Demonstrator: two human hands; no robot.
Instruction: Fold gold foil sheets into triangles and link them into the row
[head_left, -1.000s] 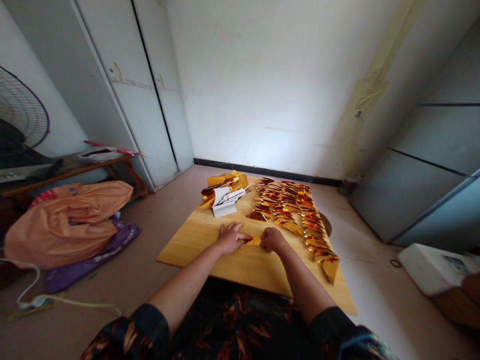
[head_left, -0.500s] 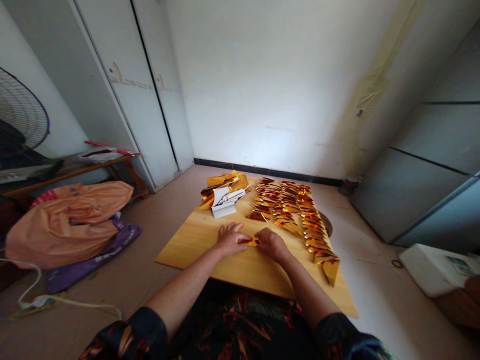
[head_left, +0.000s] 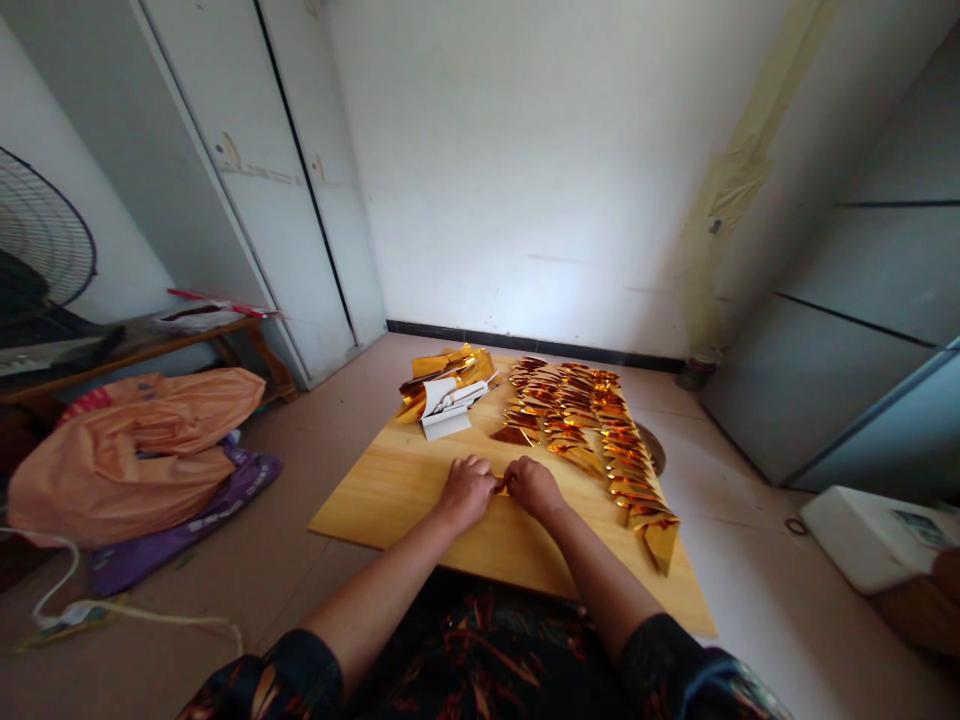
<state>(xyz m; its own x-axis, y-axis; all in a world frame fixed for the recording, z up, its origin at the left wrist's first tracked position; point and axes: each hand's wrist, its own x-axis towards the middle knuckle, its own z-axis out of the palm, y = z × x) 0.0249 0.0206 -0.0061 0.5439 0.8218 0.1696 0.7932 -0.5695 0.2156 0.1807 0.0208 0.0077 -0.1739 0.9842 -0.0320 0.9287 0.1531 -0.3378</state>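
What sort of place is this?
Likely a room in a home: a tall, pale cabinet and a fan on the left, and what looks like a refrigerator on the right.

White wall [head_left: 525, 200], apparently tiled pinkish floor [head_left: 315, 440]

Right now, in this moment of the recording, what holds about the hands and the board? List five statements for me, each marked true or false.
1. The left hand and right hand meet at a small gold foil piece over the board. True.
2. The left hand lies flat, well away from the right hand. False: its fingers are curled, close to the right hand.
3. Folded gold pieces lie in rows on the board's right part. True.
4. White paper lies beside loose gold sheets. True.
5. The white paper is right of the folded gold pieces. False: it is left of them.
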